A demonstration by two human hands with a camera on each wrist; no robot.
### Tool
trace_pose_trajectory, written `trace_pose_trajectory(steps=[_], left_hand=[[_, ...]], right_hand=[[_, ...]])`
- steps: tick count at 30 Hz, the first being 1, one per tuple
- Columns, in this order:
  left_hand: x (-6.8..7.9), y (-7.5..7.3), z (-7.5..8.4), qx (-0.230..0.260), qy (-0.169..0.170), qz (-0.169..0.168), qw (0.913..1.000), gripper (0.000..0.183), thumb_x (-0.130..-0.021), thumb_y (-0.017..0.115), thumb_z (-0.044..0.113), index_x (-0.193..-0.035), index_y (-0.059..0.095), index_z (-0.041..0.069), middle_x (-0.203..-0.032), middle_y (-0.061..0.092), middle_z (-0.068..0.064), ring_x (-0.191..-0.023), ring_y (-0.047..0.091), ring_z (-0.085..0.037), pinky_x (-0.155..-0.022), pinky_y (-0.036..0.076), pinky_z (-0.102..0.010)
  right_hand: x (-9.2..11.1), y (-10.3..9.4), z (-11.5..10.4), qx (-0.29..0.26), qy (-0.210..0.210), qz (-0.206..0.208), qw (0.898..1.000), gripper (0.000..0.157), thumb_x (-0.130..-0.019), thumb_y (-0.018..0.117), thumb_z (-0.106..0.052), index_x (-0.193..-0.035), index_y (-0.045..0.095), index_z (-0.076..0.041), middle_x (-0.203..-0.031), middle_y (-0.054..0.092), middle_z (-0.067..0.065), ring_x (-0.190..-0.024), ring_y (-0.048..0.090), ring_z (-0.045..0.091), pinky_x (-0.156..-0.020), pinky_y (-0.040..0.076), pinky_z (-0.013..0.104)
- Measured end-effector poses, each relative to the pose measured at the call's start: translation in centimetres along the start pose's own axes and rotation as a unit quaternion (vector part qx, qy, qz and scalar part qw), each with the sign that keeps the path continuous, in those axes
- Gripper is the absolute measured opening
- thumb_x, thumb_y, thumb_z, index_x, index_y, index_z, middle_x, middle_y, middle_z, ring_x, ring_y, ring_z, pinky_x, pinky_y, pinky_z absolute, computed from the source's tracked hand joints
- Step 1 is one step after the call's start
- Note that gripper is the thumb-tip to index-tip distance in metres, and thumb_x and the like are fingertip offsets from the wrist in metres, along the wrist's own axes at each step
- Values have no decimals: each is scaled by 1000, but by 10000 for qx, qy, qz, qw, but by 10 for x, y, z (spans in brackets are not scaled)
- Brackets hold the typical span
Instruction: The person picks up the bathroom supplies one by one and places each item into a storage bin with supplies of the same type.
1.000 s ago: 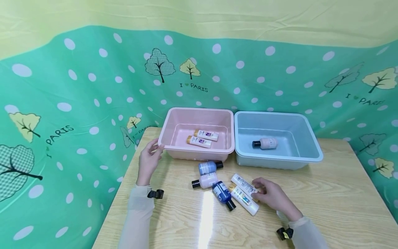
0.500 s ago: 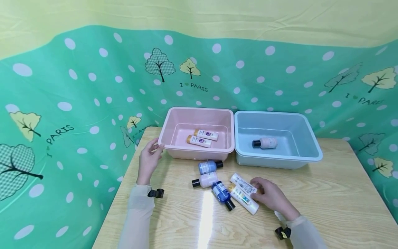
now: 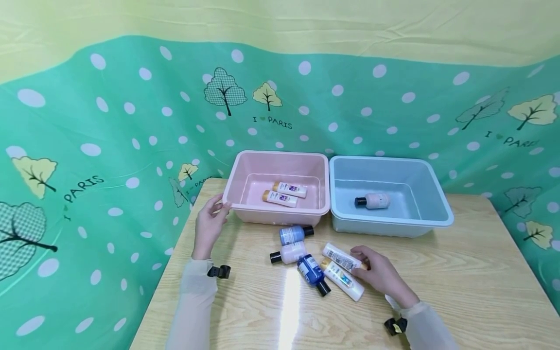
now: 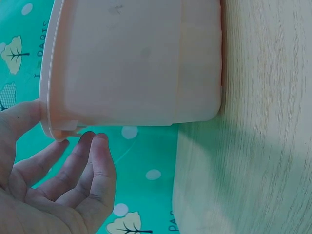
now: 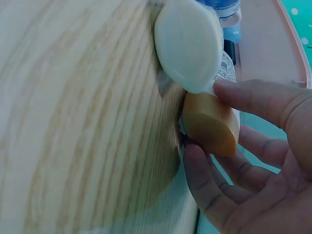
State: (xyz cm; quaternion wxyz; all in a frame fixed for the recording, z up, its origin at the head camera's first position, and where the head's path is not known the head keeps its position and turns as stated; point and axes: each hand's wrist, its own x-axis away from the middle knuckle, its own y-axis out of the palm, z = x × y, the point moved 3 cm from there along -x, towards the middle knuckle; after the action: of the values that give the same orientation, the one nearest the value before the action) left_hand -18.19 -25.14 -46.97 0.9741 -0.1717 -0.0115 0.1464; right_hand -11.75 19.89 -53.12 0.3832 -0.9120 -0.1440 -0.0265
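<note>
In the head view my left hand (image 3: pixel 211 227) pinches the front left corner of the pink bin (image 3: pixel 280 212), thumb on the rim in the left wrist view. My right hand (image 3: pixel 381 272) pinches a white bottle (image 3: pixel 340 256) by its gold cap (image 5: pixel 209 124), thumb on one side and fingertips on the other. Against it lies a second white bottle (image 3: pixel 347 284) with a gold cap. To their left on the table are a dark blue bottle (image 3: pixel 310 270), a pale pink bottle (image 3: pixel 293 253) and a light blue bottle (image 3: pixel 291 236), all black-capped.
Two white bottles with gold caps, one of them the nearer bottle (image 3: pixel 280 199), lie inside the pink bin. A blue bin (image 3: pixel 389 227) adjoins it on the right, holding one pink bottle (image 3: pixel 377 201). A green patterned cloth (image 3: pixel 372 112) hangs behind the wooden table (image 3: pixel 481 272).
My right hand has shifted slightly left and up, and the white bottle's far end has edged left with it. My left hand stays on the pink bin's rim.
</note>
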Motion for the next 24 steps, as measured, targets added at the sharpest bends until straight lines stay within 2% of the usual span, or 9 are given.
trace_pose_trajectory(steps=[4, 9, 14, 17, 20, 24], left_hand=[[-1, 0, -1, -21, -21, 19, 10000, 53, -98, 64, 43, -142, 56, 15, -124, 65, -16, -104, 67, -29, -78, 59, -31], [-1, 0, 0, 3, -42, 43, 10000, 51, -98, 65, 40, -141, 57, 15, -122, 66, -16, -104, 67, -29, -77, 59, -30], [0, 0, 0, 81, -28, 23, 10000, 47, -100, 65, 32, -142, 56, 13, -121, 66, -18, -106, 66, -37, -75, 59, -27], [0, 0, -1, 103, -19, -1, 9999, 47, -100, 64, 31, -142, 56, 13, -121, 66, -19, -106, 65, -40, -77, 59, -29], [0, 0, -1, 150, -16, -5, 9999, 47, -100, 65, 33, -142, 56, 13, -120, 67, -19, -106, 65, -40, -80, 60, -37], [0, 1, -1, 200, 1, -36, 9998, 50, -99, 64, 37, -143, 56, 14, -120, 66, -19, -107, 65, -40, -85, 58, -44]], right_hand=[[1, -2, 3, -442, -3, 118, 9990, 44, -88, 77, -8, -129, 61, -5, -106, 66, 7, -90, 62, 19, -75, 54, 34], [1, -4, 8, -1320, 150, 168, 9910, 42, -90, 75, -8, -129, 60, -3, -106, 66, 11, -89, 64, 22, -68, 58, 29], [0, -4, 9, -1489, 381, 256, 9878, 40, -94, 71, -9, -131, 59, -1, -110, 68, 13, -97, 66, 25, -72, 58, 27], [0, -5, 9, -1639, 556, 203, 9847, 41, -96, 69, -12, -133, 58, 0, -112, 69, 14, -102, 66, 26, -76, 57, 27], [0, -5, 10, -2088, 712, 127, 9753, 43, -97, 68, -15, -135, 56, 2, -114, 69, 16, -103, 67, 26, -78, 57, 29], [-1, -6, 14, -2893, 856, -1, 9534, 46, -98, 67, -13, -137, 51, 6, -117, 67, 20, -103, 66, 24, -79, 58, 32]])
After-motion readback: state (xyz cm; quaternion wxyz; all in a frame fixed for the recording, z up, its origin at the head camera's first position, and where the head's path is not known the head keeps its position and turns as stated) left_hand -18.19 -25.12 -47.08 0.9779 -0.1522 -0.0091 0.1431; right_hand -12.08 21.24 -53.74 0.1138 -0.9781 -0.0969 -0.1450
